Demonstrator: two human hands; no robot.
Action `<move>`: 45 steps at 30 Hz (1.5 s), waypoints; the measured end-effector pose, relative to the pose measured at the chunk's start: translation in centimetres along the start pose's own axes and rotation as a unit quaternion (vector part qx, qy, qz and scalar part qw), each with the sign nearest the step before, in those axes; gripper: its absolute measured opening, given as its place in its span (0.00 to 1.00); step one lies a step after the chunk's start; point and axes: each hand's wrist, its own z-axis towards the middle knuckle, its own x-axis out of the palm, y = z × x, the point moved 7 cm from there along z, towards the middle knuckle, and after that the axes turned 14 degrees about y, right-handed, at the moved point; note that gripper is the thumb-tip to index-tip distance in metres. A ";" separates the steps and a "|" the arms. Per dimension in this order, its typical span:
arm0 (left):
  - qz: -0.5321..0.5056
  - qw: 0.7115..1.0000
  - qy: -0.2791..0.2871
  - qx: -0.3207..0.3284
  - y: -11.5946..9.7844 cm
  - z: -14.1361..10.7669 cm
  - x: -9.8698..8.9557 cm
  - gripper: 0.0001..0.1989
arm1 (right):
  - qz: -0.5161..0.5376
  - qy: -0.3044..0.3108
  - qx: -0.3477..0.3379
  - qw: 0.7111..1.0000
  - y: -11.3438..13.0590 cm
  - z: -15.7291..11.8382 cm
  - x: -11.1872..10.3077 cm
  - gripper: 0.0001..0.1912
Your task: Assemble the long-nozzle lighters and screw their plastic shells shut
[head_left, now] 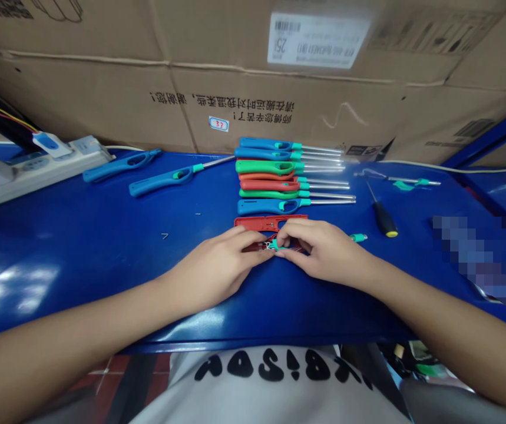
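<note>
My left hand [228, 259] is closed at the near red lighter half [258, 248], mostly hidden under my fingers, with its thumb and forefinger by thin pale wires. Opposite it, my right hand [323, 247] pinches a small teal trigger piece [274, 244] at that same half. Just beyond my fingertips lies another red lighter shell half [255, 223], its inner side up. A small teal nozzle piece [359, 238] shows past my right wrist. Behind these, several blue, green and red stick lighters [270, 206] lie in a row, metal tubes pointing right.
Two blue lighters [162, 181] lie at left, near a white power strip [58, 166]. A black screwdriver [384, 221] and a loose metal tube [407, 179] are at right. Tiny metal bits [165, 235] lie left. A large cardboard box [217, 76] stands behind the blue table [102, 253].
</note>
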 end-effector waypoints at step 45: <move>0.069 0.997 -0.010 0.013 -0.6 0.0 -0.5 0.20 | -0.104 -0.002 0.041 0.994 -2.5 -0.5 -2.2 0.03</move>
